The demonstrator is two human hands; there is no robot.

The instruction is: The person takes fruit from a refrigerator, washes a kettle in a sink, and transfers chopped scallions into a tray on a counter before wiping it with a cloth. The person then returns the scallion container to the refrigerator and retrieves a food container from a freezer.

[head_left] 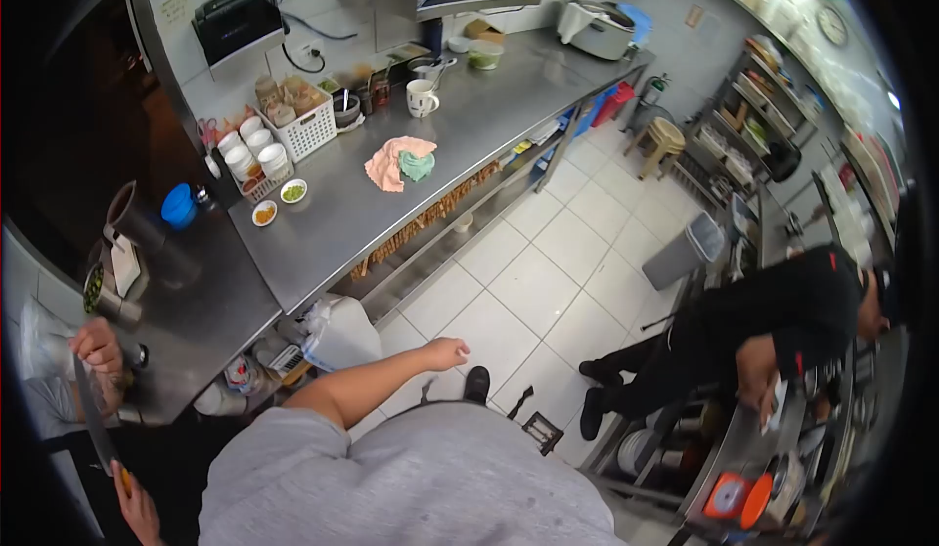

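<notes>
My left hand [447,353] hangs in front of my grey shirt above the tiled floor, its fingers curled in and nothing visible in them. It touches no object. My right hand is out of the frame. Beyond my left hand, a pink cloth [387,167] and a green cloth [417,166] lie crumpled on the steel counter [342,223]. A white mug [422,98] stands behind them. Two small bowls, one with orange bits [264,214] and one with green bits [293,191], sit near a white basket [309,131] of bottles.
At the left edge, another person's hands [98,346] are at a long knife [90,404]. A person in black [763,311] bends over the right-hand counter. A grey bin [685,251] and a stool [657,142] stand on the floor; a white container [342,336] is below the counter.
</notes>
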